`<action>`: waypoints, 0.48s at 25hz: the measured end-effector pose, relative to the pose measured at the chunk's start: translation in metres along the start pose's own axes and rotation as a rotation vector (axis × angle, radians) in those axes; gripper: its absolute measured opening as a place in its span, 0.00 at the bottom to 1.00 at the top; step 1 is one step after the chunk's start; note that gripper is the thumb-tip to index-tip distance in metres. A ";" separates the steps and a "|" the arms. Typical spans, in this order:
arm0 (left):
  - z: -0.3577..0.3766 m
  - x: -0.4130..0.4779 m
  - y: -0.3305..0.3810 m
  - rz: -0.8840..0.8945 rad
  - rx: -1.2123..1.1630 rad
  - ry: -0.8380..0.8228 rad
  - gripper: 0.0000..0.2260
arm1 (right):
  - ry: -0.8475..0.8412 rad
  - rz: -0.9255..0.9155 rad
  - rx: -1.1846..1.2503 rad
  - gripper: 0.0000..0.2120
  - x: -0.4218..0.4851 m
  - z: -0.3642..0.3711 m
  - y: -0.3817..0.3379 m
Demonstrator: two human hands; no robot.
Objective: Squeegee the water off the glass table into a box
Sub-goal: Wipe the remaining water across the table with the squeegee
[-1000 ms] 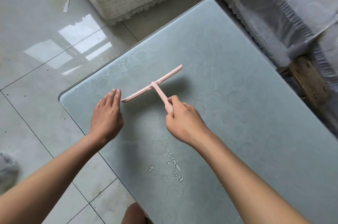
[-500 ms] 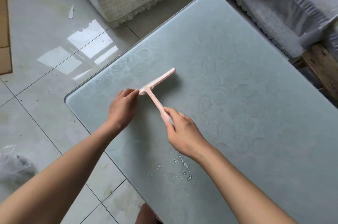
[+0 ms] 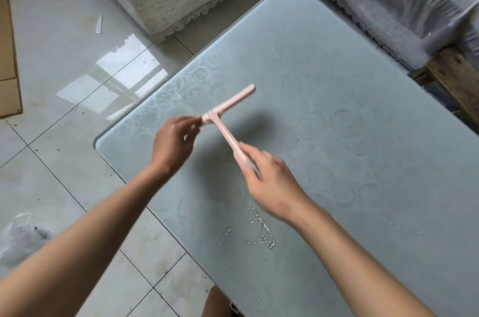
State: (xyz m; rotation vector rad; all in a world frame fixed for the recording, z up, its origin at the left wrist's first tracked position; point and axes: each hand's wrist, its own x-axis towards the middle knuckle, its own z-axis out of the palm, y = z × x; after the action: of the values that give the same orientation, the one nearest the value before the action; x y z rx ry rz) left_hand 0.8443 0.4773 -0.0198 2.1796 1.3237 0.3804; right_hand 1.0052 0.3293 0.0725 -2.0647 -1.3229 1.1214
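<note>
Glass table (image 3: pixel 363 161): frosted with a rose pattern, it fills the right of our view.
Tiled floor (image 3: pixel 64 161): pale and glossy, left of the table.
Cardboard (image 3: pixel 7 62): flat on the floor at the far left edge.
Right hand (image 3: pixel 269 182): we curl our fingers round the handle end of the squeegee (image 3: pixel 233 101).
Left hand (image 3: pixel 173 143): blurred; our fingertips pinch the blade's left end.
Squeegee: pink, T-shaped, held between both hands over the table's left part, its shadow lying apart on the glass.
Water (image 3: pixel 261 228): scattered drops on the glass beneath our right wrist.
</note>
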 end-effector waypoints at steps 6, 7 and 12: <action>0.056 0.006 0.014 -0.044 0.002 -0.025 0.10 | 0.035 0.106 0.024 0.18 0.007 -0.002 0.038; 0.063 -0.011 0.022 -0.005 -0.003 -0.038 0.10 | 0.045 0.127 0.027 0.18 -0.014 -0.005 0.052; 0.075 -0.118 0.061 0.056 -0.046 -0.255 0.08 | -0.014 0.239 0.003 0.19 -0.123 -0.016 0.093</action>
State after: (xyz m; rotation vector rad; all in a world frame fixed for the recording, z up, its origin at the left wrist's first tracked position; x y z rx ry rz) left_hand 0.8704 0.3280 -0.0386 2.1483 1.1061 0.1461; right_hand 1.0418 0.1786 0.0631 -2.2622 -1.1001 1.2369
